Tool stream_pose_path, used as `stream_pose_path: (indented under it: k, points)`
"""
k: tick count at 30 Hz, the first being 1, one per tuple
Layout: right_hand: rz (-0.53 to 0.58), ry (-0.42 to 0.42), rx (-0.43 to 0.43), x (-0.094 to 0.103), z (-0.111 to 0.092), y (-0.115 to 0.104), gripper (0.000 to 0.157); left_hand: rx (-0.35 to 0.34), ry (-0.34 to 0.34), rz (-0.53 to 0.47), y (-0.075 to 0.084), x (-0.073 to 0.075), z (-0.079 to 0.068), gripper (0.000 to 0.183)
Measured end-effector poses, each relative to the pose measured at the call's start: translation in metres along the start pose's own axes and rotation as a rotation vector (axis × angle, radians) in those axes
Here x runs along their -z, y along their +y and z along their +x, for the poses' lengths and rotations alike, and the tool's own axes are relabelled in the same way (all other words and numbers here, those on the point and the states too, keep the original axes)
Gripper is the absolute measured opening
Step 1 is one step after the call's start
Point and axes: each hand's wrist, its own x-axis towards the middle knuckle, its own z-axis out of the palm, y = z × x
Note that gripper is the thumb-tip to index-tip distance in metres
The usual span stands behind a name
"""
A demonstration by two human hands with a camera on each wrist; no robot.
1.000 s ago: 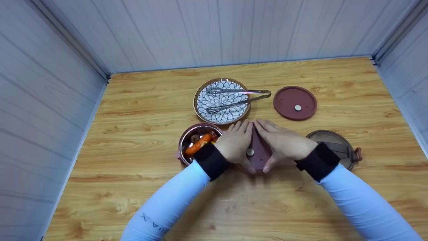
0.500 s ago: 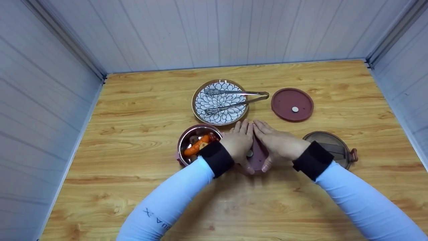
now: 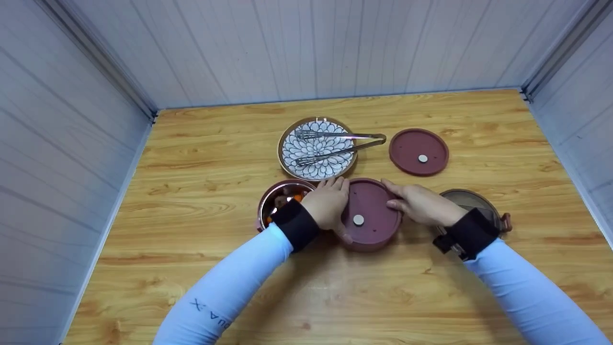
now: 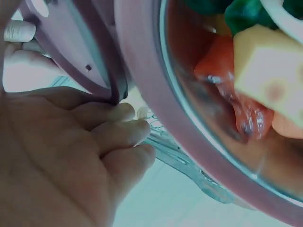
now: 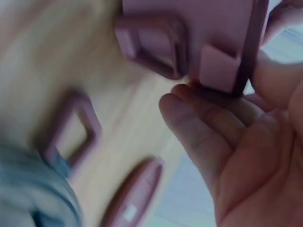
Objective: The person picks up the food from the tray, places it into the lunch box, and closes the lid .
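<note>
A round maroon lunch box bowl [image 3: 376, 242] with a maroon lid [image 3: 371, 206] stands before me. My left hand [image 3: 328, 203] rests along the left side of its rim, fingers towards the back and thumb at the front. My right hand [image 3: 421, 203] holds the right side, thumb on the lid and index finger along the rim. In the right wrist view, the other fingers lie under a side tab [image 5: 218, 68] near a loop handle [image 5: 177, 52]. Left of it, an uncovered steel-lined bowl [image 4: 142, 61] holds food pieces, partly hidden by my left wrist.
Behind the bowls, metal tongs [image 3: 342, 136] lie across a flower-patterned plate [image 3: 306, 175]. Another maroon lid [image 3: 416, 143] lies at the back right. A dark translucent cover [image 3: 471, 199] with a maroon clasp [image 3: 506, 222] sits at the right, partly under my right wrist.
Both hands were laid over the lid with fingertips nearly meeting. The right hand has moved right to the bowl's edge, the left slightly left, and the lid's top is uncovered.
</note>
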Motion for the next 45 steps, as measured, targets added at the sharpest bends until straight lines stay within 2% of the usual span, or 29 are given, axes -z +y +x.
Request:
stream_pose_path:
  k: [4, 8, 13, 17, 20, 22, 25, 29, 35, 39, 42, 45]
  points:
    - [0.066, 0.028, -0.058, -0.004, -0.001, 0.002, 0.056, 0.013, 0.001, -0.048, 0.002, -0.002, 0.000, 0.138]
    - [0.090, 0.031, -0.096, -0.005, -0.001, 0.001, 0.057, 0.025, -0.005, -0.039, 0.004, -0.002, 0.000, 0.138]
    - [0.091, -0.013, -0.080, 0.002, 0.003, 0.002, 0.057, 0.028, 0.002, -0.033, 0.003, -0.002, 0.000, 0.138]
    - [0.085, -0.039, -0.059, 0.018, 0.008, 0.015, 0.055, 0.023, 0.012, -0.039, 0.002, -0.003, 0.000, 0.138]
    - [0.057, 0.000, -0.150, 0.039, 0.014, 0.030, 0.052, 0.025, 0.017, -0.046, 0.003, -0.004, 0.000, 0.137]
    - [0.008, 0.049, -0.243, 0.055, 0.019, 0.043, 0.049, 0.024, 0.025, -0.049, 0.003, -0.005, 0.000, 0.136]
    - [-0.081, 0.081, -0.382, 0.076, 0.028, 0.063, 0.046, 0.026, 0.031, -0.065, 0.003, -0.006, 0.000, 0.136]
    - [-0.159, 0.080, -0.489, 0.089, 0.037, 0.086, 0.040, 0.037, 0.029, -0.088, 0.002, -0.006, -0.001, 0.136]
    - [-0.194, 0.077, -0.545, 0.079, 0.041, 0.110, 0.033, 0.049, 0.023, -0.110, 0.001, -0.008, -0.001, 0.135]
    - [-0.213, 0.113, -0.525, 0.071, 0.045, 0.122, 0.036, 0.065, 0.023, -0.120, 0.000, -0.007, -0.003, 0.136]
    - [-0.215, 0.139, -0.512, 0.069, 0.042, 0.129, 0.032, 0.068, 0.023, -0.121, 0.001, -0.008, -0.002, 0.135]
    - [-0.178, 0.136, -0.520, 0.071, 0.041, 0.132, 0.032, 0.061, 0.025, -0.126, -0.001, -0.009, -0.001, 0.135]
